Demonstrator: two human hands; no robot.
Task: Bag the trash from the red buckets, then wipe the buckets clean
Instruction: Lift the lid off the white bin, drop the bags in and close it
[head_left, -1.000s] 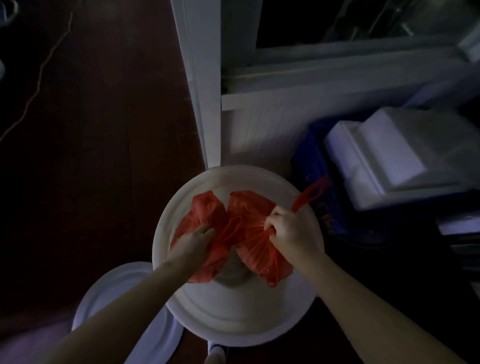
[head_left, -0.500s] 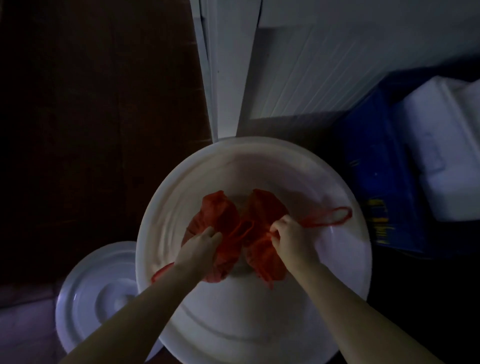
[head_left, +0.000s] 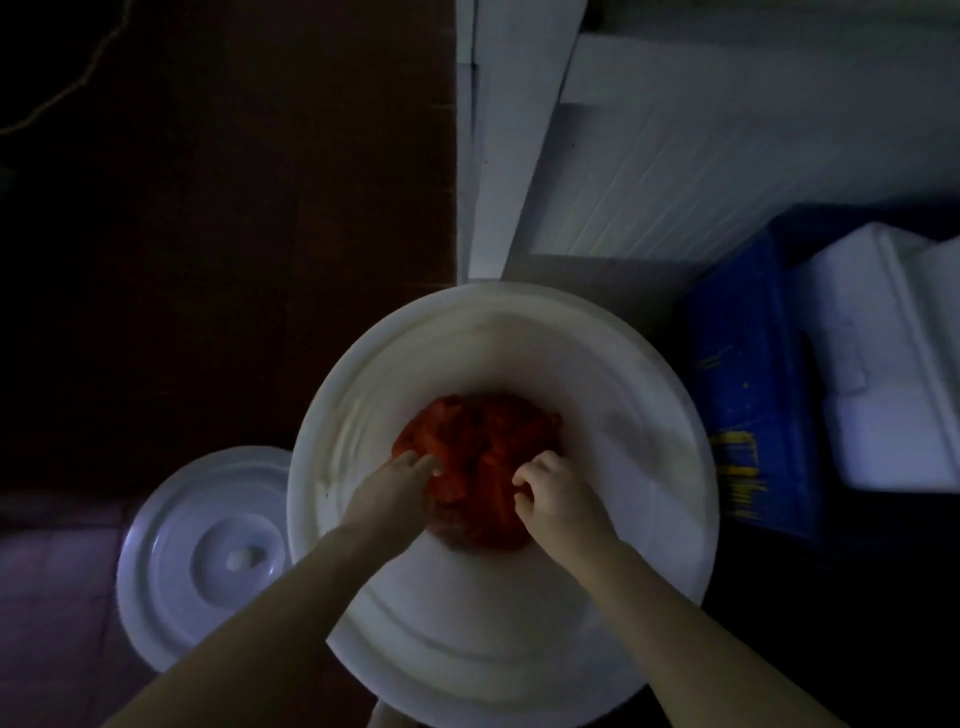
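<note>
A red plastic bag (head_left: 480, 457) lies bunched deep inside a large white bucket (head_left: 649, 415) seen from above. Both my arms reach down into the bucket. My left hand (head_left: 402, 480) rests against the bag's left side with its fingers bent onto the plastic. On the bag's right side my right hand (head_left: 550, 491) curls its fingers at the plastic. The light is dim, so whether either hand pinches the bag is unclear. The bag's loop handles are hidden.
The bucket's white round lid (head_left: 208, 556) lies on the floor at lower left. A white door frame (head_left: 511, 140) and panelled wall stand behind. A blue crate (head_left: 748, 395) with white foam boxes (head_left: 883, 364) sits at right. Dark wooden floor spreads to the left.
The bag has sunk from above the rim to the bucket's bottom, and its right loop handle no longer shows. Both hands followed it down. My head moved closer over the bucket.
</note>
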